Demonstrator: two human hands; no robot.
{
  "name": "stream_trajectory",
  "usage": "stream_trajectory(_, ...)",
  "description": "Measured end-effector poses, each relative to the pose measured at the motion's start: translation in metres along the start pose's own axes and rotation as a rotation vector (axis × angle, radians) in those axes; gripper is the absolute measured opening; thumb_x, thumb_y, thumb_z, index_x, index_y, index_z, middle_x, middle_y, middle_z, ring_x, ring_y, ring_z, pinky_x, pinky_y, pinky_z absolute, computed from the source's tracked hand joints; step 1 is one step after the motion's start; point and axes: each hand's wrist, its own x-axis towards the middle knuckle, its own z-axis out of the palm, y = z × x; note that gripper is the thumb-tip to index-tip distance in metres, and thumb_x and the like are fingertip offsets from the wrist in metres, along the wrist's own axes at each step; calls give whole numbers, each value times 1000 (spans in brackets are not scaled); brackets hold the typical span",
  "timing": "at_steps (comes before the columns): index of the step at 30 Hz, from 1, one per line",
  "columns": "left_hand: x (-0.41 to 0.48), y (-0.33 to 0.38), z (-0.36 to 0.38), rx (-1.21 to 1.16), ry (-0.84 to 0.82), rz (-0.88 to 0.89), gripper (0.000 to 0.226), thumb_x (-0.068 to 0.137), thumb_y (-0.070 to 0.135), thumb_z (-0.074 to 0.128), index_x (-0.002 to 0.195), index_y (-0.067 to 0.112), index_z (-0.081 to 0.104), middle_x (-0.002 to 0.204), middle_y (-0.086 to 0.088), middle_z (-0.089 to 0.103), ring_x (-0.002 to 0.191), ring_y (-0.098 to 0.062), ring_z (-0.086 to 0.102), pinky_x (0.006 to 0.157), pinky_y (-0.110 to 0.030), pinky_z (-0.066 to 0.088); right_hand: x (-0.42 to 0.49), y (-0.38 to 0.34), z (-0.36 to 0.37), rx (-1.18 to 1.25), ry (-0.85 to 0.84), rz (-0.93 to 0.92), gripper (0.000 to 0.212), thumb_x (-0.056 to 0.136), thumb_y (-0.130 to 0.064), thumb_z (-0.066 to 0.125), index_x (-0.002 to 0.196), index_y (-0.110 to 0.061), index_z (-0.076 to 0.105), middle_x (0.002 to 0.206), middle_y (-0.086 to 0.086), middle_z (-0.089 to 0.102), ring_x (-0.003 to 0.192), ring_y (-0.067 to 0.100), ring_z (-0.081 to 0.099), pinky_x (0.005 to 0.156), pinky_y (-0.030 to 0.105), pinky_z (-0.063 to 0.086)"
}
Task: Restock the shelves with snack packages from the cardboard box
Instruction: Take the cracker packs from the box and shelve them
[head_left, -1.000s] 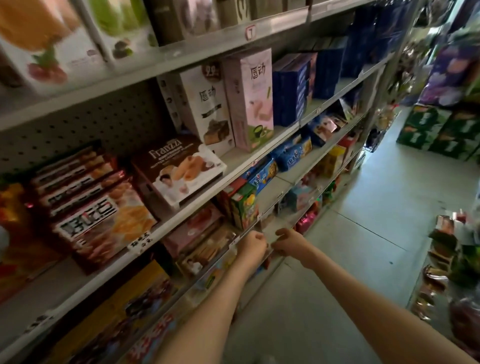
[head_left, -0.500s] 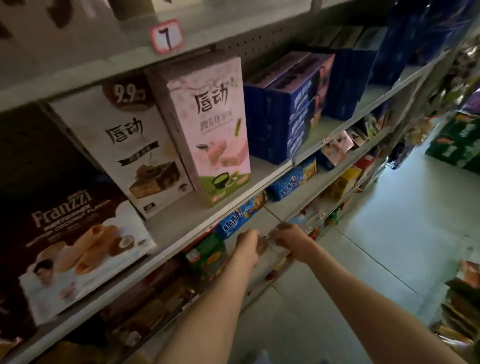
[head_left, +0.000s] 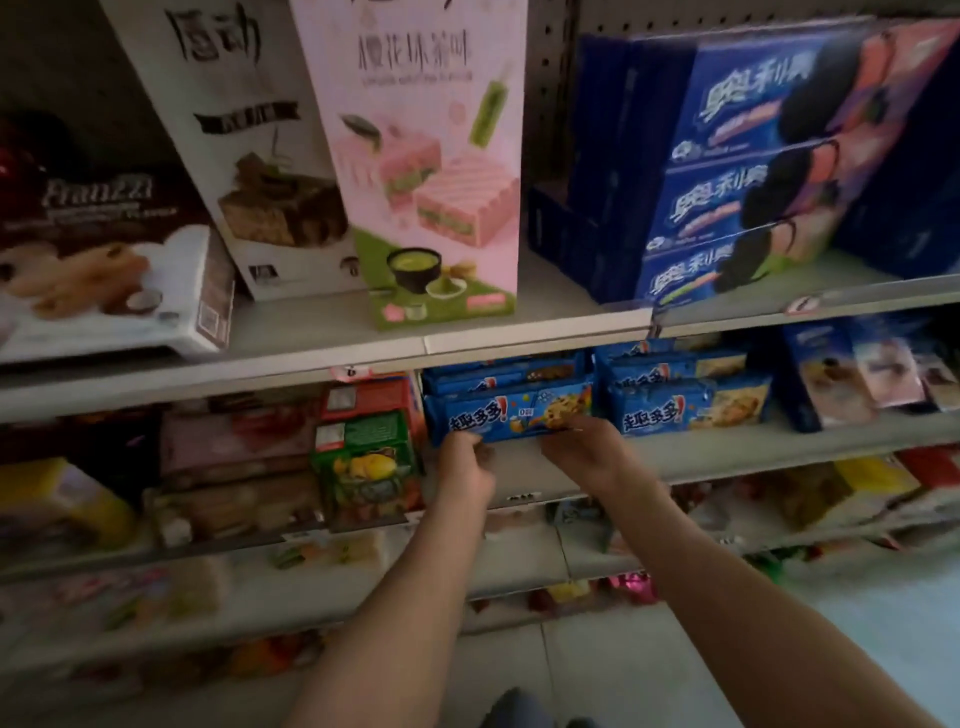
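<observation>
hands (head_left: 465, 470) pinching blue cookie pack (head_left: 511, 410), at shelf edge (head_left: 753, 454)

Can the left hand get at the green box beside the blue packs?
Probably: the green box sits at the shelf front beside the left hand, nothing between; that hand grips a blue pack.

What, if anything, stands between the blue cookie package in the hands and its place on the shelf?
Nothing visible. The left hand and right hand hold the blue cookie package at the front of the shelf, between a green box and another blue stack.
</observation>
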Motion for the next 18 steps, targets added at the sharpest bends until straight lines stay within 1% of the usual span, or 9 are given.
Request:
stream_trajectory(3,9,2,0,-31,-20,29,24,85,-11,37,87,8,52,79,-8,50,68,-21,49,60,-28,41,10,-4,-2,71,-78,-8,24,97,-8,37,92,4,57,71,19,71,64,28,69,59,29,56)
stream_trajectory(5,15,3,1,-45,-34,64,24,85,-11,38,90,8,52,81,-8,51,70,-21,50,62,-28,42,18,-6,-3,116,-136,-14,25,97,-10,35,97,5,55,86,23,68,76,33,68,77,34,55)
stream_trajectory(7,19,6,2,-55,-25,82,24,84,-10,39,90,8,52,84,-7,52,74,-21,51,64,-28,43,23,-8,-4,93,-140,4,24,97,-10,35,99,4,54,97,22,61,88,33,58,98,36,42)
stream_trajectory(8,18,7,2,-28,-15,90,23,84,-10,39,94,8,52,85,-7,52,75,-21,51,64,-29,43,23,-7,-5,67,-128,15,22,97,-10,36,96,3,53,95,19,58,86,30,55,101,35,38)
stream_trajectory(10,16,5,5,30,10,76,24,84,-8,41,99,7,49,86,-7,50,73,-21,50,60,-28,42,20,-7,-6,1,-109,31,15,94,-8,41,88,-1,53,84,14,51,75,23,49,84,29,41)
stream_trajectory(12,7,0,15,111,-11,50,19,86,-7,39,95,8,48,84,-7,48,71,-21,48,58,-28,40,15,-12,-10,-32,-78,49,15,93,-6,45,80,-4,53,70,9,42,64,18,40,66,27,35)
stream_trajectory(14,-8,-6,27,181,-22,21,16,88,-5,38,85,8,47,81,-9,46,68,-23,47,58,-30,39,8,-18,-19,-62,-22,62,21,91,-4,48,71,-4,50,59,6,37,59,16,34,62,26,34)
stream_trajectory(16,-24,-13,43,240,-34,-18,19,90,-5,36,79,8,44,78,-10,42,64,-23,44,57,-31,38,-1,-28,-32,-57,29,68,18,90,-6,51,72,-5,47,66,8,39,62,18,38,58,25,41)
stream_trajectory(18,-36,-26,57,302,-59,-65,19,91,-5,36,77,6,43,76,-12,42,63,-25,46,58,-34,42,-10,-39,-47,-44,96,69,10,90,-9,52,86,-2,47,79,9,38,68,19,41,57,25,45)
